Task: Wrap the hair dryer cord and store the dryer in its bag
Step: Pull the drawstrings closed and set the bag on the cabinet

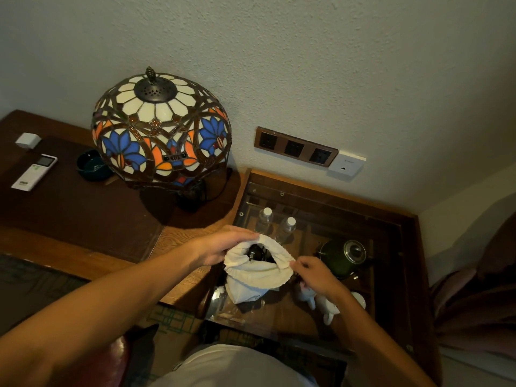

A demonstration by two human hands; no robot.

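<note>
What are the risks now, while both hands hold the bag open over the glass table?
The dryer still shows at the mouth of the white bag, so it may slip out. The left hand and right hand grip only the rim. A drop could strike the glass top.

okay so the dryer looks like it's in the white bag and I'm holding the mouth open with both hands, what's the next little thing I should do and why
Probably draw the mouth of the white bag shut. The dark hair dryer already sits down inside the opening, your left hand pinches the far rim and your right hand pinches the near rim, so both are placed to close it. No loose cord shows outside the bag.
</note>
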